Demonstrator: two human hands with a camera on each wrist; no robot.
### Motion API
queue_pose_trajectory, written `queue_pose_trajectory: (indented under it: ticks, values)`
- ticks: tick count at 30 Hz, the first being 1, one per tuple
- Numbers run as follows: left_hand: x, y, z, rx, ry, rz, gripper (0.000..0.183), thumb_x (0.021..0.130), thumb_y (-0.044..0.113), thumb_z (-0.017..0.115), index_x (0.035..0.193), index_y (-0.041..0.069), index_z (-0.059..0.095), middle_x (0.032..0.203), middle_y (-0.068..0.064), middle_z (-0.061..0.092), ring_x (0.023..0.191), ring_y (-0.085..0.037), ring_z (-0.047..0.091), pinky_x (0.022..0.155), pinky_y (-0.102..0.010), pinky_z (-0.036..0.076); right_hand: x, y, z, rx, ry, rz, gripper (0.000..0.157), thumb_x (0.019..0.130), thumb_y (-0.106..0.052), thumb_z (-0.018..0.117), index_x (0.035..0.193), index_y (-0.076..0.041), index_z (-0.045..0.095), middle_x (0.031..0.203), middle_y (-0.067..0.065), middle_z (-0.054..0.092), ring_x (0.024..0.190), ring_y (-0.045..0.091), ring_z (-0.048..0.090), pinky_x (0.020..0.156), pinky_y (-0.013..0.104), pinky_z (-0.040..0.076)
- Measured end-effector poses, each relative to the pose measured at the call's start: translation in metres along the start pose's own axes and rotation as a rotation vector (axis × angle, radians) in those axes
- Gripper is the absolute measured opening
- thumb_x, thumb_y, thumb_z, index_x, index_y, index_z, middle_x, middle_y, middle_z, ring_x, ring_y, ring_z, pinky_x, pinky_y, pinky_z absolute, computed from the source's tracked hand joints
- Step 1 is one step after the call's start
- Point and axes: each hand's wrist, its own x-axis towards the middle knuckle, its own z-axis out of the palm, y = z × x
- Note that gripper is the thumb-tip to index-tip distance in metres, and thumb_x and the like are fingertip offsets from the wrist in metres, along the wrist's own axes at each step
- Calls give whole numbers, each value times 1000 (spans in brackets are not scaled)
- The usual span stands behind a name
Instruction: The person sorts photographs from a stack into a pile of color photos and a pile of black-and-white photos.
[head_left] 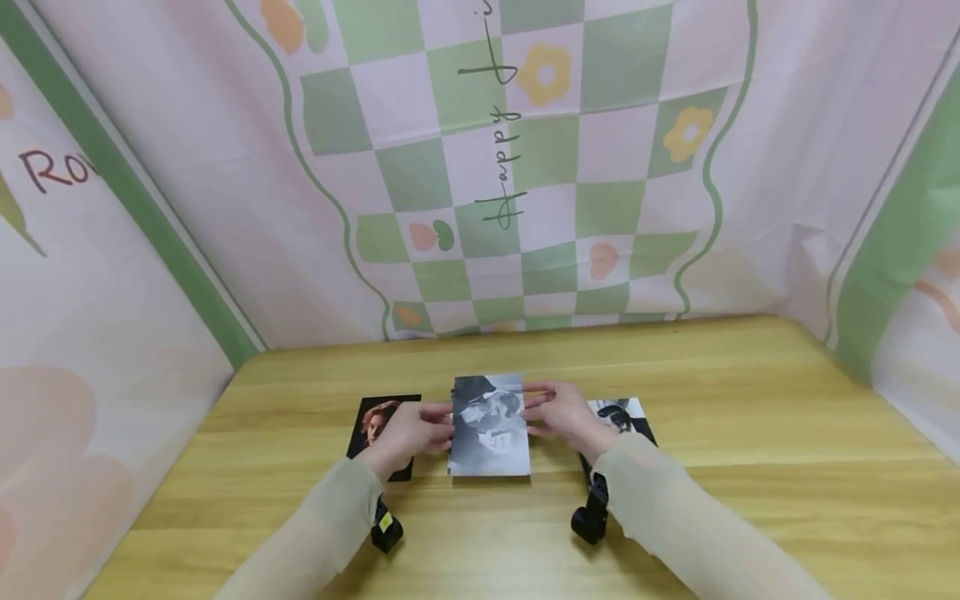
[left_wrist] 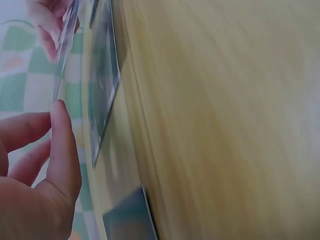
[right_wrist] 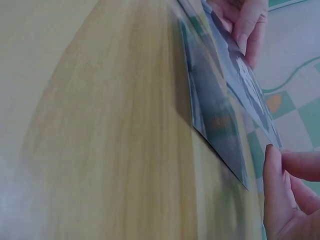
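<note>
A glossy black-and-white photo print [head_left: 489, 429] is raised above the table between both hands. My left hand [head_left: 408, 437] pinches its left edge between thumb and fingers. At the opposite edge, my right hand [head_left: 566, 417] pinches it the same way. Both wrist views show a gap beneath this print, with another photo print [right_wrist: 215, 115] lying under it. Partly behind the left hand lies a dark photo print [head_left: 363, 429] picturing a person with reddish hair. A black-and-white print [head_left: 634, 410] sits by the right wrist, mostly hidden by the forearm.
The wooden table [head_left: 750, 417] carries the prints near its middle. A patterned cloth [head_left: 555, 208] with green checks and flowers hangs behind the far edge, and similar cloth walls stand at both sides. Black wrist cameras [head_left: 590, 518] hang under the wrists.
</note>
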Motion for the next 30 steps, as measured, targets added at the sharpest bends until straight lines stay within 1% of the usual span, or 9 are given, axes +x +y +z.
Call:
queue_pose_trajectory:
  ticks: [4,9,12,16,23,26,30]
  values:
    - [2,-3,-6,2,19,-15,38,88,-9,57,126,-7,56,98,-17,63,78,-13,64,69,-27,60,6,-1,10,1,4,2,48,83,12,60,129,4,51,100,16,60,73,15,60,62,24,58]
    - [4,-4,-8,19,19,-26,39,86,-12,58,125,-9,56,95,-16,62,80,-15,64,73,-30,60,11,0,17,-25,20,16,46,83,13,60,127,4,52,95,13,58,71,15,58,58,23,57]
    - [6,-4,-8,28,14,-26,41,83,-13,61,124,-10,56,91,-12,61,79,-13,63,74,-31,60,13,2,19,-40,25,25,46,82,13,59,126,3,53,94,13,58,71,16,58,58,24,57]
    - [9,-6,-8,22,2,-29,42,83,-13,61,125,-10,56,88,-9,60,77,-11,62,74,-31,60,16,2,19,-59,30,41,46,82,13,59,127,3,53,96,14,59,73,17,58,58,24,56]
    - [14,-5,-3,29,2,-27,42,82,-14,62,124,-11,55,85,-10,58,76,-12,62,75,-31,60,19,1,20,-119,62,45,48,78,15,60,125,5,54,98,18,62,72,17,59,59,25,58]
    - [15,-7,-1,45,0,-19,42,81,-14,62,123,-12,56,82,-8,57,74,-12,63,74,-30,60,20,1,20,-143,67,40,47,77,15,60,123,6,54,99,20,62,71,17,60,59,27,58]
    - [15,-7,1,74,8,-12,42,80,-13,64,121,-12,57,79,-5,55,74,-12,63,73,-30,60,21,2,20,-164,65,39,47,78,14,60,123,6,55,102,21,62,75,18,60,61,28,59]
